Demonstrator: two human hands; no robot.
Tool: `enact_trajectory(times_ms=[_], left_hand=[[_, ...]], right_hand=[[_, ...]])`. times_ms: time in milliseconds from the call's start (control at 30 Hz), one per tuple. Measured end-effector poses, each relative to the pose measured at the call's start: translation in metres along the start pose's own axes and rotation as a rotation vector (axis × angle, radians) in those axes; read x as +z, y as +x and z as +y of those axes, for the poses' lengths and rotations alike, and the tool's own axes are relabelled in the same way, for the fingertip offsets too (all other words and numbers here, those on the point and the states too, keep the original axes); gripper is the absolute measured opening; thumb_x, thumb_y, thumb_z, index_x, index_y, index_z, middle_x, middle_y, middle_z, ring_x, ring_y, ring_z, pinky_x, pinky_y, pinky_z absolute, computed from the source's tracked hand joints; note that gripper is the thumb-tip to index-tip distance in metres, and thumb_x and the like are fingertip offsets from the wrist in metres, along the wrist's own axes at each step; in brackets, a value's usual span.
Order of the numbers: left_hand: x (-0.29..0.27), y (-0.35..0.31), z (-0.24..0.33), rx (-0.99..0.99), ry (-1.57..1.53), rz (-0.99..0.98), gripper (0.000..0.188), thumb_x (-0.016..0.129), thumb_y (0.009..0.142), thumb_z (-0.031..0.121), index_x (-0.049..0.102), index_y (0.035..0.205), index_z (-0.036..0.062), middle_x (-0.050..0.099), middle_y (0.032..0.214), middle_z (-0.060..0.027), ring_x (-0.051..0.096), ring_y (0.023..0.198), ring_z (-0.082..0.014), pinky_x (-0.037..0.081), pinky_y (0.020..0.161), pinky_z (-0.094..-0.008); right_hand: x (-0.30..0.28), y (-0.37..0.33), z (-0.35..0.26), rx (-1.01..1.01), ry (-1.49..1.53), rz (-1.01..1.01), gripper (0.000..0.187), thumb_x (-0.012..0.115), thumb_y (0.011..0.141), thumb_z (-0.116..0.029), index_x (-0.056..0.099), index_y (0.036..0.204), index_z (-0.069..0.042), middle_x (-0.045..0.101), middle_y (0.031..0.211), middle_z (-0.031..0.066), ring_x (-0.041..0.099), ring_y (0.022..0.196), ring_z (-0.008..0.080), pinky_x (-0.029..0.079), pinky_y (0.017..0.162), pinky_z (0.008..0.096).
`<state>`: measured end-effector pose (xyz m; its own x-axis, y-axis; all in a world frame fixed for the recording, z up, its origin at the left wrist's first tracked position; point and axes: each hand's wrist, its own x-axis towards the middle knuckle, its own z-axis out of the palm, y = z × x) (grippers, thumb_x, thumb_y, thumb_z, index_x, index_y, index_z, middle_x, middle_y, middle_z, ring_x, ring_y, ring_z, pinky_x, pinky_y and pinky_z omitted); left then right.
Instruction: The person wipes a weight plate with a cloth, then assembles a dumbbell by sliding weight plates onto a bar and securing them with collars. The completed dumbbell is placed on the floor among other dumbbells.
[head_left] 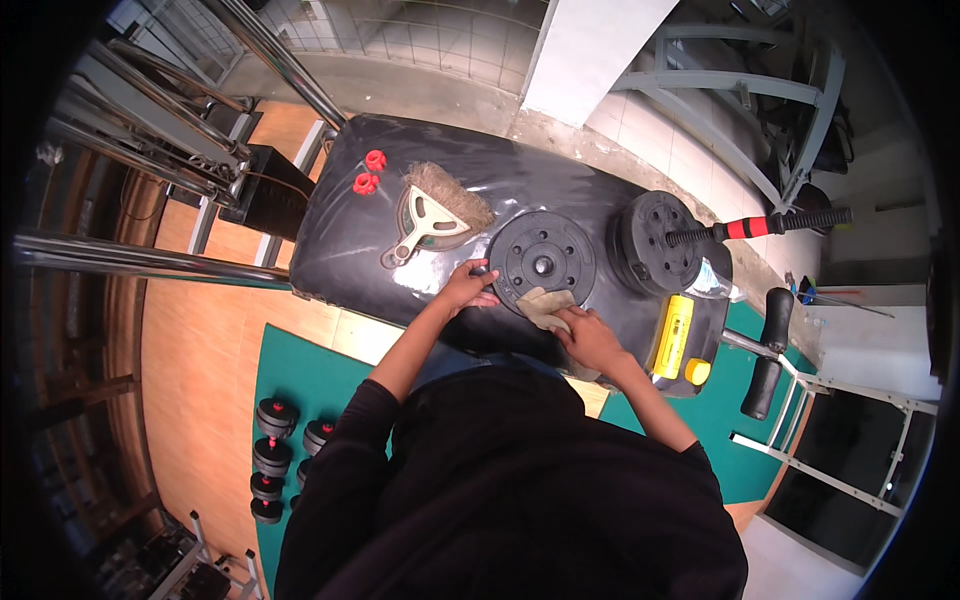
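A black round weight plate [541, 243] with a ring of holes rests on a black padded bench [390, 310]. My left hand [470, 288] grips the plate's left edge, thumb on its upper face. A tan cloth [545, 306] is bunched in my right hand [590, 340] and lies against the plate's near edge. To the right, more black plates [655, 240] sit on a threaded dumbbell bar [755, 227] with a red grip. Close to my right hand lies a yellow cylindrical container [672, 336], with a yellow cap [698, 372] beside it.
On the bench's left are two red star nuts [370, 172] and a cream-handled brush [440, 220]. A clear bottle [712, 281] lies at the right. Several dumbbells [272, 457] stand on a green mat [300, 375]. Chrome gym rails [150, 262] border the left.
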<state>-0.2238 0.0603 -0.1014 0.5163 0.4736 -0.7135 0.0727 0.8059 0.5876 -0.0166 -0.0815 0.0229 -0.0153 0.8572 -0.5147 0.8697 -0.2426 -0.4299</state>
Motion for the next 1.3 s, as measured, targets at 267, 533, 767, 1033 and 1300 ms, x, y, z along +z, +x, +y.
enact_trajectory(times_ms=[267, 533, 767, 1033, 1300], left_hand=[[-0.008, -0.003, -0.013, 0.086, 0.093, -0.034, 0.067, 0.047, 0.093, 0.046, 0.029, 0.140, 0.0017, 0.046, 0.126, -0.0194, 0.064, 0.086, -0.0267, 0.055, 0.073, -0.0372], [0.005, -0.009, -0.010, 0.061, 0.181, -0.029, 0.087, 0.014, 0.088, 0.071, 0.020, 0.146, 0.0060, 0.035, 0.137, -0.0183, 0.054, 0.098, -0.0222, 0.048, 0.085, -0.0373], [-0.001, -0.011, -0.013, 0.102, 0.173, -0.097, 0.093, 0.004, 0.084, 0.075, 0.020, 0.146, 0.0081, 0.036, 0.135, -0.0171, 0.053, 0.096, -0.0218, 0.046, 0.087, -0.0342], [0.005, -0.009, -0.015, 0.091, 0.168, -0.013, 0.097, 0.012, 0.081, 0.080, 0.022, 0.146, 0.0094, 0.038, 0.136, -0.0165, 0.055, 0.097, -0.0233, 0.045, 0.087, -0.0393], [0.002, -0.009, -0.016, 0.107, 0.233, -0.011, 0.095, 0.013, 0.081, 0.079, 0.023, 0.146, 0.0106, 0.038, 0.136, -0.0149, 0.056, 0.095, -0.0200, 0.047, 0.080, -0.0371]], right_hand=[[-0.063, 0.062, -0.018, 0.145, -0.138, 0.579, 0.051, 0.049, 0.090, -0.036, 0.045, 0.133, -0.009, 0.051, 0.126, 0.0245, 0.053, 0.105, 0.0411, 0.044, 0.088, 0.0458], [0.050, 0.129, -0.044, -0.041, -0.653, 0.599, 0.054, 0.061, 0.081, -0.034, 0.050, 0.132, -0.018, 0.043, 0.139, 0.0174, 0.050, 0.100, 0.0315, 0.048, 0.076, 0.0374], [0.056, 0.062, -0.042, -0.326, -0.556, 0.424, 0.054, 0.069, 0.071, -0.023, 0.057, 0.124, -0.026, 0.047, 0.136, 0.0052, 0.051, 0.089, 0.0259, 0.050, 0.073, 0.0355], [0.034, 0.001, -0.011, -0.258, -0.515, 0.169, 0.039, 0.066, 0.073, -0.019, 0.064, 0.112, -0.025, 0.053, 0.127, 0.0034, 0.053, 0.098, 0.0267, 0.051, 0.077, 0.0389], [-0.068, 0.010, -0.014, 0.111, -0.154, 0.224, 0.033, 0.055, 0.087, -0.029, 0.060, 0.115, -0.012, 0.063, 0.103, 0.0177, 0.057, 0.092, 0.0414, 0.047, 0.085, 0.0448]])
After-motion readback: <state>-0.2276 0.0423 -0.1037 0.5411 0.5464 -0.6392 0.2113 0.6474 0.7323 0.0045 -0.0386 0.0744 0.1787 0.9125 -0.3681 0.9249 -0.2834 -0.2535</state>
